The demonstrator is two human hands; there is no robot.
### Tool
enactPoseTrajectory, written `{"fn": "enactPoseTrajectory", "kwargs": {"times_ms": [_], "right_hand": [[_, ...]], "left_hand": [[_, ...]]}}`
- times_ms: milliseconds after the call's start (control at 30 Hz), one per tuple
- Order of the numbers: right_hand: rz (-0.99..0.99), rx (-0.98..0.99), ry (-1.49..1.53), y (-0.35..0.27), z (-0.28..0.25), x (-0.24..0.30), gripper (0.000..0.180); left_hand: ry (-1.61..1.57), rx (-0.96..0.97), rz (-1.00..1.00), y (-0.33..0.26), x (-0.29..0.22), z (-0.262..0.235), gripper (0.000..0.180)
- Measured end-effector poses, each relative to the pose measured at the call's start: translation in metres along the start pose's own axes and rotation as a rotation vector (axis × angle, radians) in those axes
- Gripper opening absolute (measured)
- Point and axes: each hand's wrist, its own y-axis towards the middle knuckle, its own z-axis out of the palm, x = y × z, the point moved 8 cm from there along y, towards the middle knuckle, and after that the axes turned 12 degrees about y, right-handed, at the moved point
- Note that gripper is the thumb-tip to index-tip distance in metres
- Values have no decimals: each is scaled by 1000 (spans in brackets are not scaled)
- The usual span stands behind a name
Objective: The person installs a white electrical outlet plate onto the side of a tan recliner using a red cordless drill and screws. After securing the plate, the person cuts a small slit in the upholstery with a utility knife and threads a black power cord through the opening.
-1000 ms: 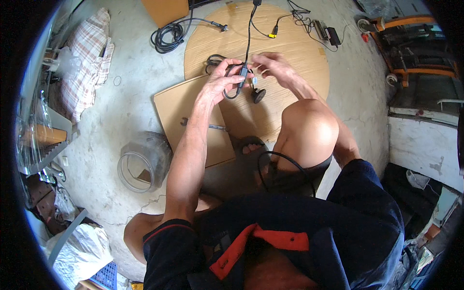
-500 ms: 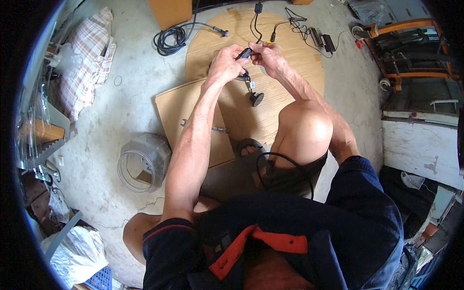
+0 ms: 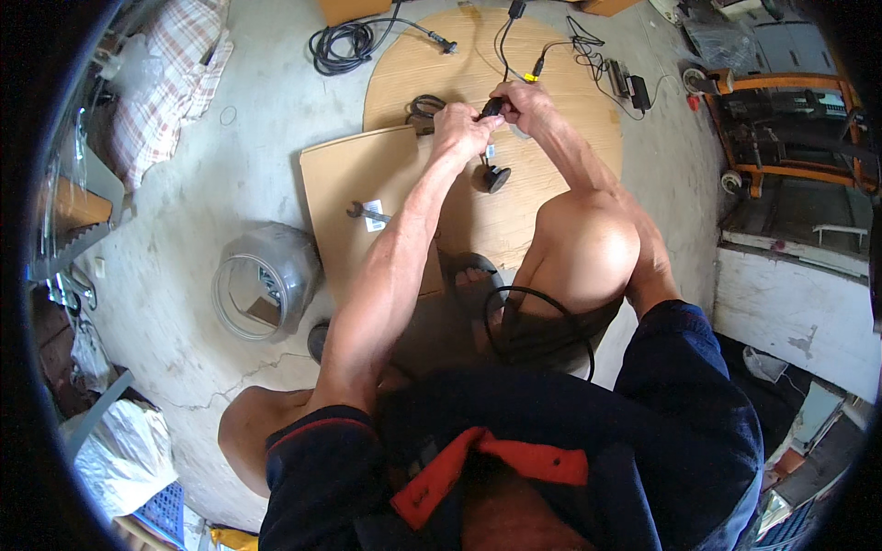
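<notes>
Both hands have come closer together since half a second ago, and the left forearm has slid off a white label that it covered then. Left grip (image 3: 462, 135) is closed on a black connector (image 3: 491, 108), the thumb laid along it. Right grip (image 3: 530, 107) is pinched at the connector's upper end, though its fingertips are partly hidden. The connector is held between the two hands, over a round tan board (image 3: 588, 129) lying on the concrete floor (image 3: 197, 275).

Just below the hands, a black disc (image 3: 497, 178) with a small white tag sits on the board, and a small coil of black cable (image 3: 424, 107) lies behind the left hand. A dark cord runs up from the right hand to a small black block (image 3: 517, 9), near a plug with a yellow tag (image 3: 532, 77). Farther right are tangled wire (image 3: 586, 41) and a black adapter (image 3: 638, 92); at upper left, a larger coil of cable (image 3: 342, 53) leads to another plug (image 3: 447, 46).

Nearer the body, a flat cardboard box (image 3: 344, 170) overlaps the board, bearing the white label (image 3: 374, 220) and a wrench (image 3: 356, 210) partly hidden by the left forearm. Left of it, a clear jar (image 3: 299, 266) lies tipped on the floor.
</notes>
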Motion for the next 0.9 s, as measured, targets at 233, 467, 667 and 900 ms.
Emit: {"fn": "enactPoseTrajectory", "kwargs": {"times_ms": [233,467,667,900], "right_hand": [[-59,-19,89,39,-33,17,14],[65,145,-168,-35,22,-14,32],[29,72,-344,5,6,-21,26],[97,17,-123,7,-8,-17,18]], "left_hand": [[-171,211,7,-10,-2,8,22],[-306,-81,8,9,19,-2,21],[101,-220,177,19,11,-7,27],[-114,-14,123,36,20,9,21]]}}
